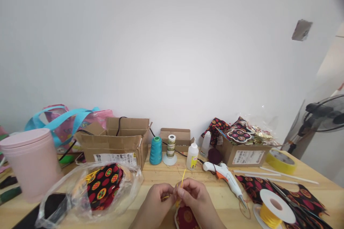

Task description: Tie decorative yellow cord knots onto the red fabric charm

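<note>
My left hand (pixel 160 202) and my right hand (pixel 194 196) meet at the front middle of the table, fingertips pinched together. Between them runs a thin yellow cord (pixel 183 176), its free end sticking up above the right fingers. A small loop of the cord shows beside my left fingers. Just under my hands is a dark red patterned fabric piece (pixel 186 218) with a pale edge, partly hidden by the right hand. The cord seems to lead down to its top, though the fingers cover the exact join.
A glue bottle (pixel 192 156), teal thread cone (pixel 156 152) and ribbon spool stand behind my hands. To the right lie a glue gun (pixel 224 177), yellow cord spool (pixel 274 207) and scissors (pixel 291 200). Leftward are a plastic bag (pixel 131 193), cardboard box (pixel 113 143) and pink canister (pixel 30 164).
</note>
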Motion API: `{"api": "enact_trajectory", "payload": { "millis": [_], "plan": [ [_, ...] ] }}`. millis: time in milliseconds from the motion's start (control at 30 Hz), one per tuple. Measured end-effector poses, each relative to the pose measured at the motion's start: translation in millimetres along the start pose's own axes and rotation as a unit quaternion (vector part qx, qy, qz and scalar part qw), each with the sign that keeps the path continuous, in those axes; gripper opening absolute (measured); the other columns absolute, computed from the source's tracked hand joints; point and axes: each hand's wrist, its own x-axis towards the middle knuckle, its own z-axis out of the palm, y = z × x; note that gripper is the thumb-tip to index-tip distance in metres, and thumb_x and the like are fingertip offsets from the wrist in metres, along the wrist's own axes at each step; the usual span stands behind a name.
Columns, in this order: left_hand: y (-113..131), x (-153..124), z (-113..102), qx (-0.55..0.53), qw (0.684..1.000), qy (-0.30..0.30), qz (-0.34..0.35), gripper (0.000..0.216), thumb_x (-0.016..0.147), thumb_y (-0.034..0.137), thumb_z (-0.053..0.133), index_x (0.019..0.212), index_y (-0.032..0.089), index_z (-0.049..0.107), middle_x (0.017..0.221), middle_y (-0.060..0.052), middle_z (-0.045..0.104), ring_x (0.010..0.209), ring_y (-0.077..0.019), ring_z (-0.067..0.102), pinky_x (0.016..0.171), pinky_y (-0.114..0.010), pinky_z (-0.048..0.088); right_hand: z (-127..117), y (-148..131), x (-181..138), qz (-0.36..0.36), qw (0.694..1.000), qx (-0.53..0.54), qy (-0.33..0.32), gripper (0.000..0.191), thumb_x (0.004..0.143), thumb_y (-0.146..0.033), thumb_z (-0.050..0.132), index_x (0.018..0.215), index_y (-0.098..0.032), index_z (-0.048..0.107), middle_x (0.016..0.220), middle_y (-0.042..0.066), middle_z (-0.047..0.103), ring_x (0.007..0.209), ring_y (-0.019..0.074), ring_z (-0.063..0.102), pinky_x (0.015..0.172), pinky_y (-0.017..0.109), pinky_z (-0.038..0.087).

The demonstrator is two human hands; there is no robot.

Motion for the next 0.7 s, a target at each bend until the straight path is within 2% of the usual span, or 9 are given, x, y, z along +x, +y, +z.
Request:
{"api": "enact_trajectory", "payload": {
  "millis": [267,433,500,600,700],
  "plan": [
    [0.1,0.5,-0.3,-0.075,0.996,-0.015,-0.045,0.021,0.059,0.031,0.056,0.05,0.012,0.051,0.045,0.007,0.033,0.049,-0.0081,0.029,0.046,-0.02,0.022,1.3,-0.5,-2.6,-0.065,0.988,-0.137,-0.02,0.018,0.067,-0.032,0.058,0.061,-0.015,0.056,0.065,0.0,0.05,0.06,0.0107,0.048,0.047,0.018,0.035],
    [-0.8,1.2,-2.8,-0.099,0.993,-0.031,-0.061,0.028,0.065,0.033,0.041,0.042,0.017,0.039,0.041,0.007,0.028,0.043,-0.008,0.025,0.042,-0.022,0.015,0.2,1.8,-3.3,-0.102,0.975,-0.196,-0.032,0.011,0.069,-0.025,0.055,0.064,-0.016,0.058,0.067,0.002,0.053,0.063,0.012,0.05,0.05,0.019,0.037],
    [1.1,1.3,-3.1,-0.089,0.992,-0.033,-0.079,0.034,0.068,0.041,0.037,0.044,0.017,0.04,0.042,0.007,0.03,0.042,-0.0081,0.025,0.041,-0.022,0.015,1.1,1.4,-3.8,-0.133,0.959,-0.247,-0.045,0.007,0.068,-0.021,0.055,0.064,-0.017,0.06,0.067,0.002,0.055,0.064,0.0128,0.051,0.053,0.02,0.038],
    [0.5,1.5,-2.1,-0.071,0.993,-0.041,-0.082,0.041,0.066,0.052,0.04,0.046,0.016,0.041,0.043,0.006,0.032,0.043,-0.0076,0.026,0.041,-0.022,0.016,3.1,1.2,-4.7,-0.178,0.913,-0.363,-0.058,0.005,0.064,-0.016,0.058,0.063,-0.019,0.062,0.064,0.002,0.056,0.063,0.0133,0.049,0.056,0.022,0.036],
    [-4.8,2.5,-1.5,-0.055,0.993,-0.054,-0.083,0.043,0.06,0.056,0.046,0.045,0.017,0.038,0.042,0.008,0.029,0.041,-0.0064,0.024,0.041,-0.022,0.014,3.8,1.3,-5.3,-0.185,0.882,-0.429,-0.061,0.007,0.062,-0.016,0.06,0.062,-0.021,0.064,0.061,0.001,0.055,0.062,0.0132,0.048,0.055,0.022,0.034]
  ]
}}
